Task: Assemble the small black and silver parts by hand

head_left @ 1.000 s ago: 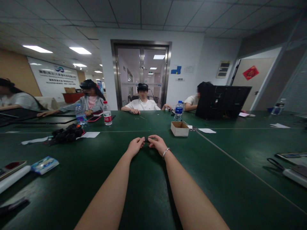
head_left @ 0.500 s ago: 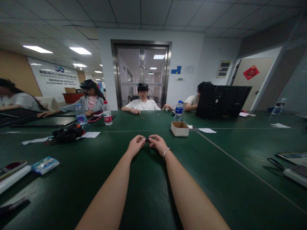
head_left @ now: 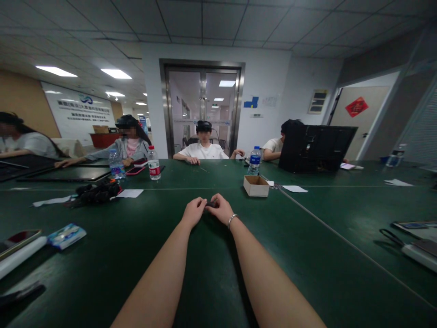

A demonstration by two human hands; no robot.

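A fingertip grip of the left hand point(head_left: 194, 212) and right hand point(head_left: 220, 209) pinches a small dark object point(head_left: 211, 204) between them, over the smooth green desk point(head_left: 307, 255); the right has drawn nearer the left since half a second ago, bare forearms point(head_left: 160, 269) stretched forward, converging.

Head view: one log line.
left hand: holding small dark object | right hand: holding same object | open-topped box: beyond hands, rightward

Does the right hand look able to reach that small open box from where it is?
Probably yes: the open box stands farther ahead and to the right, with nothing visible in between. The right hand would likely have to let go of the small dark object first.
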